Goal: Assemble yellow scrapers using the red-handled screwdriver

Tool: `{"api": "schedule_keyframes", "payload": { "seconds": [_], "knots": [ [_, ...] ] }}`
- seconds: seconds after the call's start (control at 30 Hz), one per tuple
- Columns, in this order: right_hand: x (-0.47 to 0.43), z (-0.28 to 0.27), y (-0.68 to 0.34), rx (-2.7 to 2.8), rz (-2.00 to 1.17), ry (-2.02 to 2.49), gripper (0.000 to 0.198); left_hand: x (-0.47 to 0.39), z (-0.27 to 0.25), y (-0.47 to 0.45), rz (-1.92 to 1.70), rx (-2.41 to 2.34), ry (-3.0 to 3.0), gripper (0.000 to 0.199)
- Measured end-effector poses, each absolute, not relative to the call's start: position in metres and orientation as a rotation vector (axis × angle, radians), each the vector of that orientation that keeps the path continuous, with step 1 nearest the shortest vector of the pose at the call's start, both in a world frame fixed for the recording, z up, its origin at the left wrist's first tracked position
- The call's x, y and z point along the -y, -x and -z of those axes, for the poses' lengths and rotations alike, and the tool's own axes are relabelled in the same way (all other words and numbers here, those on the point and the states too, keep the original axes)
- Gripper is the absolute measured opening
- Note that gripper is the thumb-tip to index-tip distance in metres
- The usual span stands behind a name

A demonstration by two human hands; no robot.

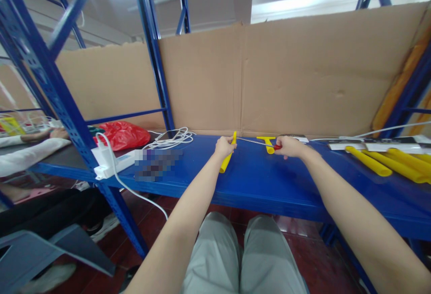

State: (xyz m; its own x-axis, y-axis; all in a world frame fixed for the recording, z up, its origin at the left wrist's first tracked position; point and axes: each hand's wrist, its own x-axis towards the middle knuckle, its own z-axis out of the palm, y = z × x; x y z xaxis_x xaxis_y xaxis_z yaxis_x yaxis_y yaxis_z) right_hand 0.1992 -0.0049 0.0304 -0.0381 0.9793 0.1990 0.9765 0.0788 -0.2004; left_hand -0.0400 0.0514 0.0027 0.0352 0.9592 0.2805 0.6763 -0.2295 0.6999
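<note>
My left hand (225, 147) is closed round a yellow T-shaped plastic piece (226, 163), its tubular stem pointing down towards me over the blue shelf. In my right hand (290, 146) is a screwdriver (257, 142) with a red handle, gripped by the fingers. Its thin metal shaft points left and its tip reaches the top part of the yellow piece; whether it sits in a screw is too small to tell. Another yellow T-shaped piece (269, 146) lies on the shelf behind the shaft, close to my right hand.
Several yellow tube-handled pieces (370, 161) and white-and-black packages (377, 145) lie at the right. At left are a white power strip (121, 161), coiled white cable (177, 138) and a red plastic bag (123, 134). Cardboard (303, 74) walls the back. Another person's sleeve (37, 150) shows far left.
</note>
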Motion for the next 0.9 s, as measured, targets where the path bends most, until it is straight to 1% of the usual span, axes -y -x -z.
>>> {"api": "schedule_keyframes", "payload": {
  "seconds": [0.07, 0.17, 0.27, 0.43, 0.57, 0.63, 0.77, 0.83, 0.9],
  "knots": [
    [0.0059, -0.0304, -0.1979, 2.052, -0.079, 1.974, 0.005, -0.0513, -0.003, 0.0401, -1.026, -1.651, -1.949, 0.039],
    [0.006, -0.0317, -0.1978, 2.11, 0.031, 1.937, 0.009, -0.0508, -0.0036, 0.0402, -1.022, -1.663, -1.954, 0.038],
    [0.0047, -0.0331, -0.1995, 2.165, 0.041, 1.935, 0.012, -0.0494, -0.005, 0.0404, -0.999, -1.678, -1.956, 0.036],
    [0.0037, -0.032, -0.2005, 2.181, 0.116, 1.933, 0.008, -0.046, -0.0076, 0.0404, -0.982, -1.688, -1.952, 0.036],
    [0.0053, -0.0294, -0.199, 2.083, -0.045, 1.94, 0.004, -0.0456, -0.0075, 0.0397, -0.99, -1.683, -1.941, 0.034],
    [0.0047, -0.0283, -0.1998, 2.052, -0.089, 1.934, 0.005, -0.0465, -0.0068, 0.0396, -1.004, -1.678, -1.932, 0.035],
    [-0.0004, -0.0276, -0.205, 2.149, -0.024, 1.838, 0.009, -0.0491, -0.0052, 0.0402, -1.011, -1.673, -1.917, 0.036],
    [-0.0021, -0.0281, -0.2069, 2.178, 0.021, 1.85, 0.012, -0.05, -0.0047, 0.0406, -1.014, -1.668, -1.924, 0.034],
    [-0.0015, -0.0289, -0.2065, 2.17, 0.102, 1.879, 0.01, -0.0502, -0.0046, 0.0407, -1.018, -1.66, -1.937, 0.034]
  ]
}}
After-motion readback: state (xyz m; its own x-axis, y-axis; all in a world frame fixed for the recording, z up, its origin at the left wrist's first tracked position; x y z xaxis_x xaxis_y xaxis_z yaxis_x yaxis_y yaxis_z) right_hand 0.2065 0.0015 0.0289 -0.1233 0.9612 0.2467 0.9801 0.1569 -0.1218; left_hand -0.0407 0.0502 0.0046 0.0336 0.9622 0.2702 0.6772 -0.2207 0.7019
